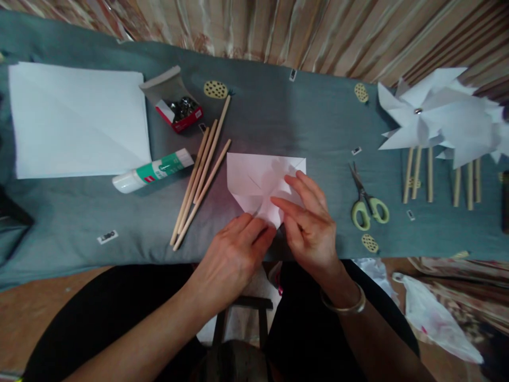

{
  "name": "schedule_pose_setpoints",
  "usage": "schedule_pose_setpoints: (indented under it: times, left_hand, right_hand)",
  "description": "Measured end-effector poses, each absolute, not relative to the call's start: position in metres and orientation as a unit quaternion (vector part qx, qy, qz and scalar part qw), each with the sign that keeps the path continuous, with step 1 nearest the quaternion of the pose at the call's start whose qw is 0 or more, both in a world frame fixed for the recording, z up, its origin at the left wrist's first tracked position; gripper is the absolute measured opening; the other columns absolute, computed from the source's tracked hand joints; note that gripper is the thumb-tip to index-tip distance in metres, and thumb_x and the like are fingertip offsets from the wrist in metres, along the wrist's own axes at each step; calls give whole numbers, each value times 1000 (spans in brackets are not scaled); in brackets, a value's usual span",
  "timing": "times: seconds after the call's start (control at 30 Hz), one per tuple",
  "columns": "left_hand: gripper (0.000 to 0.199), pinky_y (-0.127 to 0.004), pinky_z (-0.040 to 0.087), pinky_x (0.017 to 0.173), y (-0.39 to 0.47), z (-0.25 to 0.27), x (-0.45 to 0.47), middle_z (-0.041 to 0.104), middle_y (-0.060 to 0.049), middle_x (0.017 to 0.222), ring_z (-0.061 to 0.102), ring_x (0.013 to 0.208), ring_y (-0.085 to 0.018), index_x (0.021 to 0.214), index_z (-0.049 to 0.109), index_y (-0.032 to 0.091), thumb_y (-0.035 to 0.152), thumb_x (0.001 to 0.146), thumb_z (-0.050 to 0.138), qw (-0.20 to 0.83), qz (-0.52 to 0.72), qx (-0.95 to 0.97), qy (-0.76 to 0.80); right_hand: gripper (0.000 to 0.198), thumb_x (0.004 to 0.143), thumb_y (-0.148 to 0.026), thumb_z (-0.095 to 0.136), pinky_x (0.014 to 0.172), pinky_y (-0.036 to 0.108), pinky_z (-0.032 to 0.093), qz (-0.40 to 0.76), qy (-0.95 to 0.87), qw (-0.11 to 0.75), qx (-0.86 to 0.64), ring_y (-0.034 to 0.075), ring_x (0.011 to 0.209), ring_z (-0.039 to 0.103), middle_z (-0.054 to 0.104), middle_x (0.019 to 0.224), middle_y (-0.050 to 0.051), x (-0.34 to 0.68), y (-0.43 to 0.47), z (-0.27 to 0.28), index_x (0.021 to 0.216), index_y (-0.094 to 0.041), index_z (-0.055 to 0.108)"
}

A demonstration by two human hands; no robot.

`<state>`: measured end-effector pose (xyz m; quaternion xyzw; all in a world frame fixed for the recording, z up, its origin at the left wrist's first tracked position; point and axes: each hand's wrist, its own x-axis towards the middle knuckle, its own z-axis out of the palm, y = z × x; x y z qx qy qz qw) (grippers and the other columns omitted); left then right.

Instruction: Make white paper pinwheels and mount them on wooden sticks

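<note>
A white sheet of paper (248,172) with cut lines and curled, folded-in corners lies at the table's front middle. My left hand (240,246) has its fingers closed on the near edge of this paper, around a folded part by the centre. Above the right half of the sheet is my right hand (310,223), fingers apart, its fingertips at the paper's surface. The tip of the right thumb is hard to make out. Left of the sheet lie several wooden sticks (201,180). Green-handled scissors (363,201) rest to the right of my right hand.
A stack of white paper (79,122) lies at the left, beside an open red box of metal pieces (183,114) and a glue stick (153,171). White paper pinwheels (421,111) on sticks sit at the right. A curtain (254,29) hangs behind the cloth-covered table (318,116).
</note>
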<state>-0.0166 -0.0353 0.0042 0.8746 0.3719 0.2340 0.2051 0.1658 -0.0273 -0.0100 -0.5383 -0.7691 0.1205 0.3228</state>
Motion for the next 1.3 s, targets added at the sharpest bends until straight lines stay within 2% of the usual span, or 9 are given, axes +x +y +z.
schedule_pose_setpoints:
  times: [0.23, 0.47, 0.63, 0.73, 0.83, 0.93, 1.0, 1.13, 1.3]
  left_hand:
    - [16, -32, 57, 72, -34, 5, -15, 67, -9, 92, 59, 83, -20, 102, 66, 10, 14, 96, 52, 196, 230, 876, 375]
    - [17, -33, 58, 73, -35, 4, -16, 67, -9, 94, 60, 84, -19, 103, 65, 11, 14, 97, 49, 197, 234, 875, 375]
    - [16, -33, 58, 73, -34, 5, -15, 67, -8, 93, 59, 84, -19, 101, 65, 12, 16, 96, 50, 205, 224, 875, 378]
    - [15, -34, 58, 72, -33, 5, -14, 66, -8, 91, 59, 82, -20, 97, 65, 12, 16, 96, 51, 200, 220, 875, 382]
    - [15, -35, 58, 72, -32, 5, -13, 66, -9, 91, 60, 82, -21, 97, 65, 11, 17, 96, 52, 187, 216, 879, 382]
    - [15, -35, 59, 72, -32, 7, -14, 67, -9, 92, 60, 82, -21, 98, 65, 11, 16, 96, 51, 171, 211, 885, 379]
    - [16, -34, 59, 73, -31, 8, -15, 67, -9, 92, 60, 83, -21, 100, 65, 10, 15, 96, 51, 158, 213, 889, 374]
    - [18, -35, 59, 75, -30, 11, -19, 68, -10, 95, 61, 85, -21, 108, 65, 9, 14, 94, 54, 136, 218, 894, 367]
    - [19, -37, 59, 75, -25, 11, -30, 69, -11, 97, 62, 85, -23, 107, 65, 8, 11, 91, 56, 103, 233, 891, 377]
  right_hand:
    - [37, 93, -9, 47, 114, 57, 42, 104, -782, 296, -538, 25, 145, 39, 53, 147, 2, 167, -25, -7, 116, -31, 66]
    - [26, 96, -12, 48, 110, 50, 46, 28, -797, 291, -529, 25, 142, 43, 61, 136, 9, 154, -25, -18, 108, -25, 67]
    - [27, 96, -13, 46, 113, 51, 43, 105, -786, 299, -531, 25, 144, 40, 57, 143, 9, 157, -24, -9, 107, -22, 68]
    - [34, 97, -14, 41, 114, 47, 43, 182, -744, 319, -559, 22, 139, 48, 57, 144, 9, 169, -18, 4, 119, -23, 65]
    - [40, 98, -22, 43, 115, 43, 42, 141, -717, 322, -601, 21, 135, 52, 59, 141, 11, 182, -4, 9, 136, -21, 54]
    - [46, 98, -26, 41, 115, 44, 41, 111, -746, 284, -592, 24, 137, 51, 55, 145, 15, 190, 14, 2, 142, -14, 47]
    - [48, 97, -25, 40, 115, 48, 41, 113, -769, 252, -577, 25, 138, 49, 53, 148, 13, 191, 25, -5, 144, -17, 44]
    - [47, 96, -25, 43, 109, 45, 45, 113, -782, 228, -569, 26, 128, 57, 63, 135, 14, 188, 36, -8, 142, -15, 48]
    - [44, 91, -26, 53, 98, 44, 52, 115, -756, 244, -596, 26, 108, 66, 73, 115, 12, 201, 24, 4, 133, -12, 57]
